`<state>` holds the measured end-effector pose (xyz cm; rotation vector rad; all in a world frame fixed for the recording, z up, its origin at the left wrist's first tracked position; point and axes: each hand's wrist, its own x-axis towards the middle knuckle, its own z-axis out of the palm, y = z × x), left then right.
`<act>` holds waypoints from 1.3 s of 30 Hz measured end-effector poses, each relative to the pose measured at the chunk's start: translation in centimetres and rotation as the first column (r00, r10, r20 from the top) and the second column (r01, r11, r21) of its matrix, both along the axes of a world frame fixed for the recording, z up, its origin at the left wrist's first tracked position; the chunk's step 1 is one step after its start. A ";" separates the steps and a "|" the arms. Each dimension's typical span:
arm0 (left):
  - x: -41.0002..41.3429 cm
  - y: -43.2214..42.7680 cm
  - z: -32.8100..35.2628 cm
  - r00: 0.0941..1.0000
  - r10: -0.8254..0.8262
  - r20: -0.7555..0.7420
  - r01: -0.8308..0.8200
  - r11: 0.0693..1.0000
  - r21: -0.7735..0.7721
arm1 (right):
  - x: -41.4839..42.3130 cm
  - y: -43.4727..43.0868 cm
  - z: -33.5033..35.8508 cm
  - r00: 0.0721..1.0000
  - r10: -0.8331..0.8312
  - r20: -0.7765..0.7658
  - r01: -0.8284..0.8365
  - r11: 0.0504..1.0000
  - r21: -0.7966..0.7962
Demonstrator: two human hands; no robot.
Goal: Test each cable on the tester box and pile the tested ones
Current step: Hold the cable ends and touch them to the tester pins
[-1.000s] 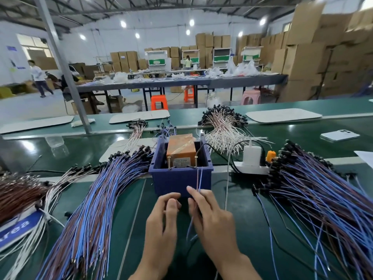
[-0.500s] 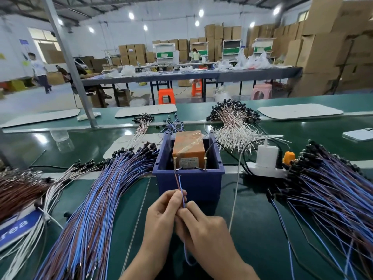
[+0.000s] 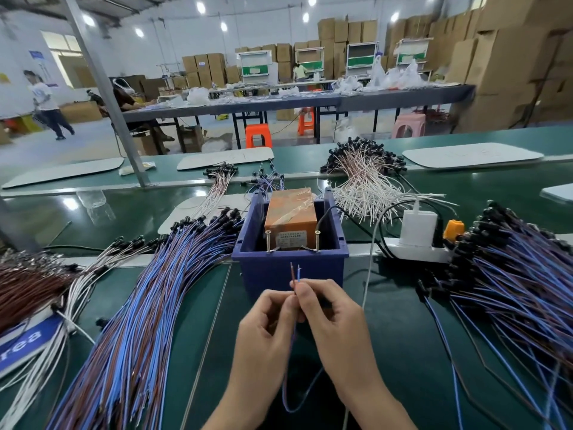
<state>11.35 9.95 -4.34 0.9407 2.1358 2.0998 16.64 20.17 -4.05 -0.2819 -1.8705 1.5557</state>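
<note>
1. Warehouse hall w/ cartons (image 3: 502,72) stacked at the back. Up front a green bench (image 3: 387,321) carries a blue bin (image 3: 288,271) w/ the orange tester (image 3: 291,212) inside and two upright pins (image 3: 268,242) at its near edge.
2. Left hand (image 3: 263,330) and right hand (image 3: 335,318) both pinch one cable (image 3: 294,274) at the fingertips, just in front of the bin. Its brown & blue ends stick up side by side; the rest loops down toward the person.
3. Change: half a sec ago the ends reached up to the left pin. Now they sit lower, in front of the bin's wall and apart from both pins — the hands have drawn back a little too.
4. Meaning, prob.: contact is over for this cable, so it looks tested and due for piling.
5. Left pile (image 3: 139,305) lies neat and combed; right pile (image 3: 511,290) is looser. Can't tell for sure which takes tested ones — the left seems likelier, as a guess.
</note>
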 end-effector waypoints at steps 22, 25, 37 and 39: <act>-4.3 -0.6 -0.4 0.784 0.442 -0.436 -0.490 0.872 0.004 | -1.4 1.0 -1.2 0.911 -0.392 -0.132 0.408 0.903 0.136; -4.4 -0.4 -0.5 0.778 0.433 -0.455 -0.488 0.873 -0.004 | -2.2 1.1 -1.1 0.904 -0.401 -0.147 0.420 0.896 0.141; -4.8 -0.3 -0.7 0.741 0.463 -0.486 -0.515 0.857 0.032 | -3.1 1.6 -1.5 0.884 -0.433 -0.176 0.463 0.863 0.201; -4.7 -0.3 -0.7 0.735 0.465 -0.494 -0.519 0.854 0.031 | -3.1 1.7 -1.5 0.880 -0.439 -0.179 0.471 0.856 0.214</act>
